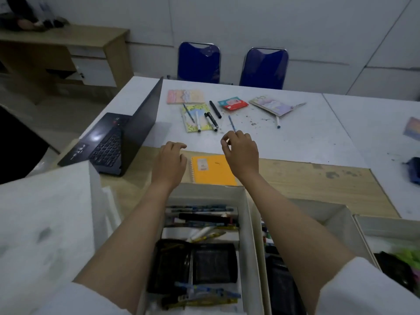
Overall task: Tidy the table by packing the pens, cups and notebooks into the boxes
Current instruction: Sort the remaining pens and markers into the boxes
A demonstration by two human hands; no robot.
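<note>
My right grip (pixel 238 151) is above the table (pixel 318 142), fingers loosely curled, with a blue pen (pixel 232 123) at its fingertips; I cannot tell whether it has hold of it. My left grip (pixel 170 160) hangs relaxed, holding nothing, beside the orange notebook (pixel 212 170). Near me the white box (pixel 247 223) holds pens. Farther off, more pens lie on a yellow notebook (pixel 196 118).

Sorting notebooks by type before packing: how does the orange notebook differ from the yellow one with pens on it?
The orange notebook is plain, spiral-bound and bare on top; the yellow notebook has a patterned cover, shows no spiral and carries pens. The orange one lies on the wooden strip between the hands, the yellow farther off on the white tabletop. Both lie flat and closed.
</note>
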